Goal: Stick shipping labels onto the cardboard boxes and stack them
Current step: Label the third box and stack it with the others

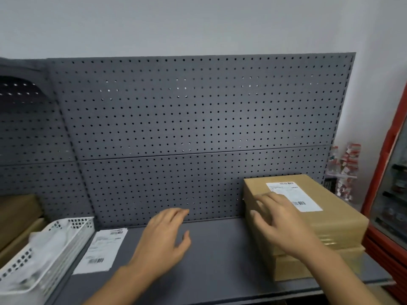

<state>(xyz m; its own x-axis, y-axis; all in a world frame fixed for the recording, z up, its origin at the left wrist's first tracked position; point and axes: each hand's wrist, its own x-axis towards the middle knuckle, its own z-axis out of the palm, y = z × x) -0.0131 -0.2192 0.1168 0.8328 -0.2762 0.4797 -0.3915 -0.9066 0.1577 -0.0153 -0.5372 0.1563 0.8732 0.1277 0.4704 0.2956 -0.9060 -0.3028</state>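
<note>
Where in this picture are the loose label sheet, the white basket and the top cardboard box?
loose label sheet [101, 249], head view, middle of the sheet.
white basket [66, 243], head view, its right side wall.
top cardboard box [326, 194], head view, bare top face right of its label.

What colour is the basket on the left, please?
White, with a perforated wall; the head view shows the basket.

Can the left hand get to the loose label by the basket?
Probably yes. The left hand hovers open and empty over the bare shelf, and the label lies flat to its left beside the basket, with nothing between them.
</note>
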